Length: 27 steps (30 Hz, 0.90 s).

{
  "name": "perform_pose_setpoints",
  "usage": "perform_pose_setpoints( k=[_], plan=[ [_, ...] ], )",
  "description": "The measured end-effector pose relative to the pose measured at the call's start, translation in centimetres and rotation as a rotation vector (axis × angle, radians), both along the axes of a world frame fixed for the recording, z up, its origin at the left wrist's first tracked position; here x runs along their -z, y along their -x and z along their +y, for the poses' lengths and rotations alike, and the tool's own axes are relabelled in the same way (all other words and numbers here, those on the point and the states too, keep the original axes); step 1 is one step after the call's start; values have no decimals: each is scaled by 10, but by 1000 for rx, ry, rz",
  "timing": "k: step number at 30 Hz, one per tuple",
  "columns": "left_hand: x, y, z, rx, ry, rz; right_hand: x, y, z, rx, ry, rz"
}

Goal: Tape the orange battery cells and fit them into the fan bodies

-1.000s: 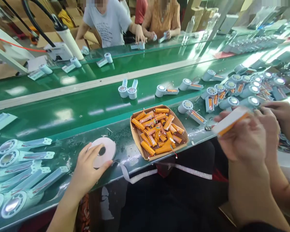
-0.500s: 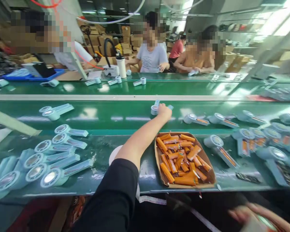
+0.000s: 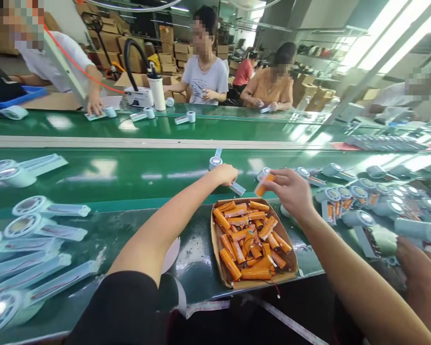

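Observation:
My left hand (image 3: pixel 227 175) reaches onto the green belt, its fingers closed around a light-blue fan housing (image 3: pixel 238 188) whose handle sticks out below them. Another light-blue fan housing (image 3: pixel 215 162) lies just behind this hand. My right hand (image 3: pixel 294 191) pinches an orange battery (image 3: pixel 264 185) with a white strip on it, held above the far right edge of a cardboard box (image 3: pixel 218 274). Loose orange batteries (image 3: pixel 255 273) with thin wires fill that box. Partly hidden behind my left forearm is a roll of white tape (image 3: pixel 171 256), its loose strip hanging over the table edge.
Several fan housings (image 3: pixel 46 225) lie at the left; many more with batteries (image 3: pixel 345 194) crowd the right. A co-worker's hand (image 3: pixel 422 273) holds a housing at the right edge. Across the belt (image 3: pixel 129 165), several people sit at work near a white bottle (image 3: pixel 157 91).
My left hand has left the tape roll and reached the housings on the belt, turning one toward me. My right hand has brought the battery from the right over to the box's far edge.

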<state>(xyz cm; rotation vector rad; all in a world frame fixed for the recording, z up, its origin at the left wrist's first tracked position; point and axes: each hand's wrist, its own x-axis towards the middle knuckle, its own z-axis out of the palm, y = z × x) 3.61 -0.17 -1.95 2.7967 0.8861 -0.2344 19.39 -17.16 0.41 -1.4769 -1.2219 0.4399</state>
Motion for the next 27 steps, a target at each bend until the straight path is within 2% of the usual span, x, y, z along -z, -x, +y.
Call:
perform_pose_setpoints(
  k=[2,4,8,11,17,22,25,27],
  plan=[
    [-2,-1,11,12,10,13,10,-2,36,-67,49,-143],
    [-2,0,18,-8,4,5,21,-3,58,-112,109,-329],
    [5,0,20,-96,-12,-62,35,-2,77,-170,323,-817],
    [10,-2,15,-166,-7,-113,39,1,84,-241,472,-1029],
    [15,-9,7,-253,23,-185,45,11,97,-371,601,-1141],
    [6,-5,-1,-242,45,-247,30,3,111,-404,625,-1190],
    [-4,23,-24,-205,22,-319,18,-16,101,-371,526,-1159],
    [-10,58,-50,-185,-12,-325,15,-29,80,-333,391,-1058]
  ],
)
